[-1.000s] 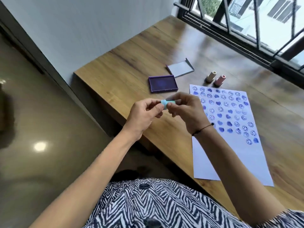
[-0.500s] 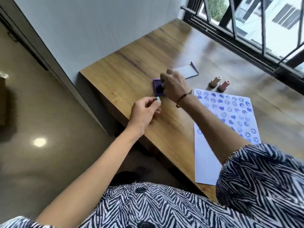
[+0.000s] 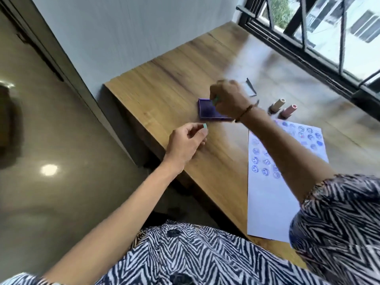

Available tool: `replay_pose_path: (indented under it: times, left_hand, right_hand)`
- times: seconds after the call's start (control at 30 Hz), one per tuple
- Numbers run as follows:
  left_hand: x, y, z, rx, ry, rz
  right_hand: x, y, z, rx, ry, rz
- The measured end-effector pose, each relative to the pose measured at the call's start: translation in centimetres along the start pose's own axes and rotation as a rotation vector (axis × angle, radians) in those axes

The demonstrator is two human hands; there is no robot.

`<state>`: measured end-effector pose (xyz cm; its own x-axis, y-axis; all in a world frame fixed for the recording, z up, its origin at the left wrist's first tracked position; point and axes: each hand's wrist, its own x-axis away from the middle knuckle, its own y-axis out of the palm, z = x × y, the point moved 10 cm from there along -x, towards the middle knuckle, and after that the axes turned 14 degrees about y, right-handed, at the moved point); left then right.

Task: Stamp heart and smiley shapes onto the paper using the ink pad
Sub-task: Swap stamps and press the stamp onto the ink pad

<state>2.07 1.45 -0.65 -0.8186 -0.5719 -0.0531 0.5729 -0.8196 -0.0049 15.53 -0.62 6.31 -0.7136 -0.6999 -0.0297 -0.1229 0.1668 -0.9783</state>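
My right hand (image 3: 229, 98) hovers over the open purple ink pad (image 3: 206, 111) and pinches a small light-blue stamp (image 3: 215, 100) just above the inked surface. Near the table's front-left edge, my left hand (image 3: 186, 141) pinches the stamp's light-blue cap (image 3: 204, 126) between thumb and forefinger. The white paper (image 3: 271, 202) lies to the right, its far half covered with blue hearts and smileys; my right forearm crosses over it.
Two more stamps, a beige one (image 3: 277, 104) and a pink one (image 3: 287, 111), stand beyond the paper. The ink pad's lid (image 3: 251, 88) lies behind my right hand. The wooden table (image 3: 174, 79) ends at a wall on the left and a barred window at the back.
My hands pulled the stamp and its cap apart. The right hand carried the stamp to the ink pad and now sits slightly raised over it; the left hand kept the cap.
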Motion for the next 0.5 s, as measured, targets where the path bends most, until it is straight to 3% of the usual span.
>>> replay_pose_path:
  times: [0.33,0.4,0.5]
  left_hand:
    - [0.1,0.5,-0.1,-0.072,0.037,-0.045]
    - [0.0,1.2,0.2,-0.067,0.034,-0.089]
    - [0.2,2.6,0.9,-0.062,0.071,-0.155]
  right_hand:
    - [0.6,1.3,0.9,0.04,0.091,-0.091]
    - [0.6,0.2,1.9,-0.079,0.126,-0.076]
    - [3.1,-2.6,7.1,-0.514,0.391,0.114]
